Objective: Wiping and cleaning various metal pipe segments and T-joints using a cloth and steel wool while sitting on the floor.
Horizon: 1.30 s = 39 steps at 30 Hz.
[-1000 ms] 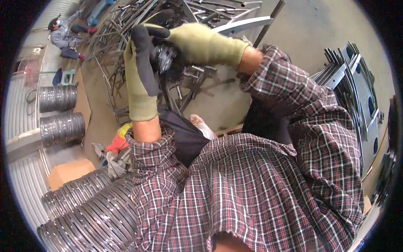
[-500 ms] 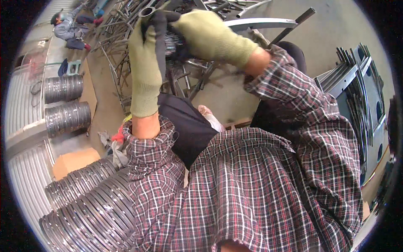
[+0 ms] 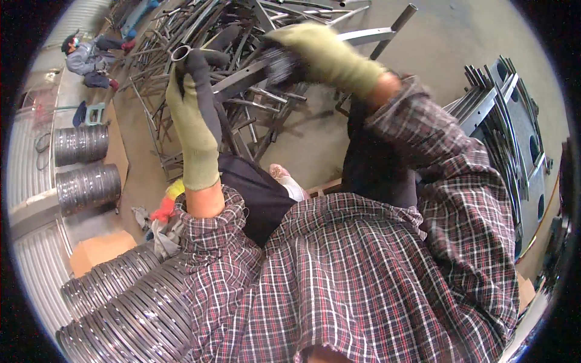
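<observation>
My left hand [image 3: 196, 115], in a green glove with black-coated fingers, is closed round the near end of a grey metal tube frame [image 3: 242, 78]. A round tube mouth [image 3: 180, 54] sticks out past its fingers. The frame's flat bar runs up to the right and meets a crosswise tube [image 3: 394, 30]. Over this bar, my right hand [image 3: 327, 54], gloved alike, is closed on a dark, shiny wad [image 3: 282, 66] pressed on or close to the metal. Motion smears this hand, and the wad's exact kind cannot be made out.
A heap of loose metal tubes [image 3: 181, 42] lies on the floor ahead. Black ribbed coils [image 3: 124, 317] stand at lower left, more coils [image 3: 88, 189] beyond them. At right, a rack [image 3: 484, 112] bears long tubes. A person [image 3: 91, 57] sits at far left.
My right hand and the dark wad have moved right along the bar, away from my left hand. My left hand and the tube mouth have shifted left and slightly down in the picture.
</observation>
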Tool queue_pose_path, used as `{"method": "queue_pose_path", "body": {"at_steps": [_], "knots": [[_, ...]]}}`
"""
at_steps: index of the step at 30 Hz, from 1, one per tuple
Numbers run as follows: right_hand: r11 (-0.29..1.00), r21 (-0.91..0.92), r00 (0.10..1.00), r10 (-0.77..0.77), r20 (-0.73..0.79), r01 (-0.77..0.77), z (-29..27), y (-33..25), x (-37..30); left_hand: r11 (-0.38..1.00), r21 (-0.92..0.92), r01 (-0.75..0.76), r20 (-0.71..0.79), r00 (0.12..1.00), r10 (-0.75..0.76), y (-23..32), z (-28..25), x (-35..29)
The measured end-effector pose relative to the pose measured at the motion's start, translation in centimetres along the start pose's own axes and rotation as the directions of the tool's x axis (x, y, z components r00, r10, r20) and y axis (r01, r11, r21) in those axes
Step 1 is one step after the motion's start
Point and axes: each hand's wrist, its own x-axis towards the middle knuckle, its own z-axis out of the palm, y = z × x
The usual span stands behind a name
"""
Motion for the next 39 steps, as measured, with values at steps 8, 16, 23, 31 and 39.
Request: {"method": "queue_pose_path", "body": {"at_steps": [8,16,23,31,39], "knots": [[0.945,-0.294,0.911,0.244,0.333,-0.146,-3.9,6.9,-3.2,0.97,-0.243,0.017,-0.021,1.0,-0.023,-1.2,1.5,0.8],[0.849,-0.526,0.935,0.222,0.278,-0.045,-8.0,12.6,-7.0,0.976,-0.132,-0.174,-0.054,0.984,0.168,-1.1,0.6,0.7],[0.942,-0.3,0.982,0.179,0.061,-0.153,-5.2,10.2,-2.6,0.986,-0.122,-0.115,-0.184,0.979,0.092,-1.1,-0.2,3.0],[0.697,0.512,0.272,0.689,-0.672,-0.502,-0.2,6.1,-7.5,0.993,-0.057,-0.099,-0.153,0.984,0.09,1.7,1.8,3.0],[0.965,0.138,0.346,0.211,-0.914,-0.224,-13.7,9.4,-6.1,0.966,-0.224,-0.133,-0.24,0.968,0.077,-0.2,1.3,3.2]]}}
